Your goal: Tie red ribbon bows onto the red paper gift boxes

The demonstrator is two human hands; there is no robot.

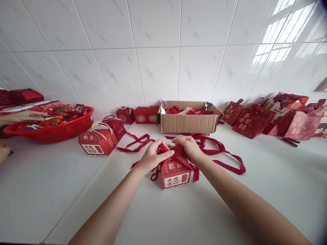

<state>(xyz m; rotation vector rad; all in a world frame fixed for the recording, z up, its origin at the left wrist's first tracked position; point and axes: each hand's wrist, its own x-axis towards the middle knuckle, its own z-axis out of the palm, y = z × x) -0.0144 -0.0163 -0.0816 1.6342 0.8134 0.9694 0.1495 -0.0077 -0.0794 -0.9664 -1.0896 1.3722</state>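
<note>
While your left hand (152,157) and right hand (188,148) both pinch the ribbon (178,156), the red box (175,174) sits just below — centred between them.

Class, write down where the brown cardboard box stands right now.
In the head view, the cardboard box stands centre back against the tiled wall, behind the red gift box, with small red boxes on its left and red bags on its right.
</note>
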